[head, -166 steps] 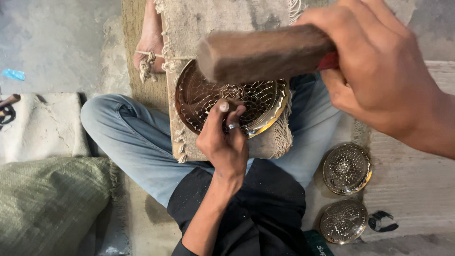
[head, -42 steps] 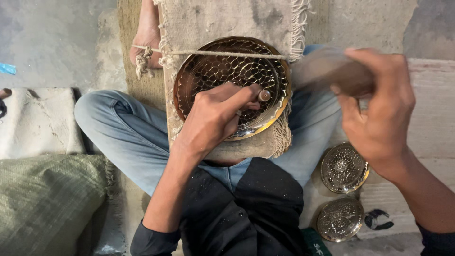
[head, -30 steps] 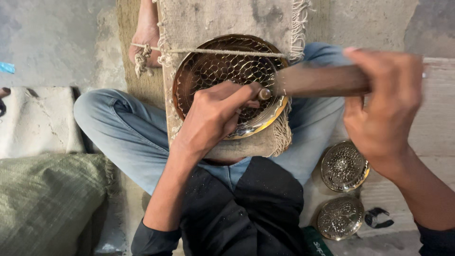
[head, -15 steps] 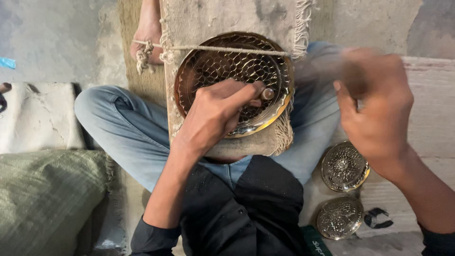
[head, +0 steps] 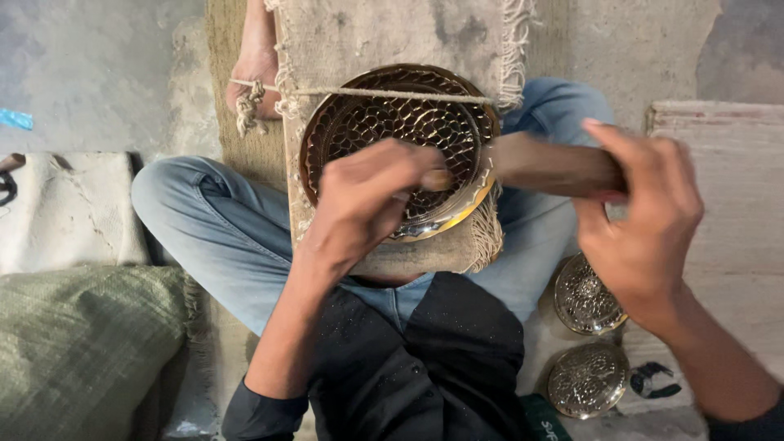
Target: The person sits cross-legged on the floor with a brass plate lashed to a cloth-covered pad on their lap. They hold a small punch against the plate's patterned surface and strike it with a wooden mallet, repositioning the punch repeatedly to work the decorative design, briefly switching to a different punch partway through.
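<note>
The grip of the left hand (head: 371, 200) is closed around a small metal punch (head: 435, 180), whose blunt end shows just past the fingers, its tip hidden against the round pierced brass dish (head: 384, 122). The grip of the right hand (head: 645, 220) is wrapped tight on a brown wooden mallet (head: 543, 166), held level with its head close by the punch end; contact cannot be told. The dish is set tilted on a frayed beige cloth pad (head: 384, 37) over the lap, and a thin cord (head: 367, 92) is stretched across its far rim. Two small embossed brass lids (head: 586, 296) are laid on the floor at the near right, beside the blue-jeaned knee (head: 196, 212).
</note>
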`<state>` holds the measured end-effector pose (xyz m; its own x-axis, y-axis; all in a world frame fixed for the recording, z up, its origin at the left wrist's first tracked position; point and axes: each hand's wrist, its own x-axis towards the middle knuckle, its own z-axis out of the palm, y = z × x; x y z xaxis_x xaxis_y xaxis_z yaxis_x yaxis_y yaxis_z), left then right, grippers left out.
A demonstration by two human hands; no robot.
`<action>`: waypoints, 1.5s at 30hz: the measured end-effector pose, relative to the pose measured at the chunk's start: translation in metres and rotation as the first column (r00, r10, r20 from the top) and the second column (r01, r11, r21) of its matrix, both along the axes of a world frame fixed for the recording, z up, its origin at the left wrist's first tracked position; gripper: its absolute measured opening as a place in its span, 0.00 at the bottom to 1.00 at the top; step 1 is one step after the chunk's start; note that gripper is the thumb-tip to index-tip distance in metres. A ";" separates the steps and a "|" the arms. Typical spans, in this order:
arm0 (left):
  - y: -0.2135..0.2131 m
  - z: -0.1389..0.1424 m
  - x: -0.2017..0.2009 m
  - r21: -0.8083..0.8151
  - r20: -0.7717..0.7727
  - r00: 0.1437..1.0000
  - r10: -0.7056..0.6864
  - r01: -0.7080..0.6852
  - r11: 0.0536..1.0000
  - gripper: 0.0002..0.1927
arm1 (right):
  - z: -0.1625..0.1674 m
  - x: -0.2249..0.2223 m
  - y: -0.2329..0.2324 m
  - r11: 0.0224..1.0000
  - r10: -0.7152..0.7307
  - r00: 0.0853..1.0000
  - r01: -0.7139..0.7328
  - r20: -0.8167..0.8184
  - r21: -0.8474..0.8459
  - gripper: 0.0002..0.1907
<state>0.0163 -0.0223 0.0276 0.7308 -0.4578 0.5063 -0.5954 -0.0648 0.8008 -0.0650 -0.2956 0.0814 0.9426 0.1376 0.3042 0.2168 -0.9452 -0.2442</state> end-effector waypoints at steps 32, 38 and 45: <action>-0.006 -0.014 0.002 0.201 0.051 0.998 -0.039 0.028 0.979 0.25 | 0.001 -0.017 -0.021 0.989 -0.034 0.996 0.045 0.078 -0.138 0.25; -0.003 -0.006 0.004 0.173 -0.007 0.997 -0.076 0.076 0.982 0.29 | 0.001 -0.021 -0.014 0.977 -0.098 0.994 0.105 0.049 -0.183 0.30; -0.004 0.002 -0.017 0.134 -0.241 0.970 -0.014 0.048 0.990 0.28 | -0.014 -0.041 -0.035 0.693 -0.175 0.925 0.358 -0.336 0.626 0.23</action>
<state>-0.0004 -0.0262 0.0297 0.8072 -0.5354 0.2488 -0.3909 -0.1689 0.9048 -0.1064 -0.3302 0.0674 0.9591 -0.2827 -0.0166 -0.1683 -0.5217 -0.8364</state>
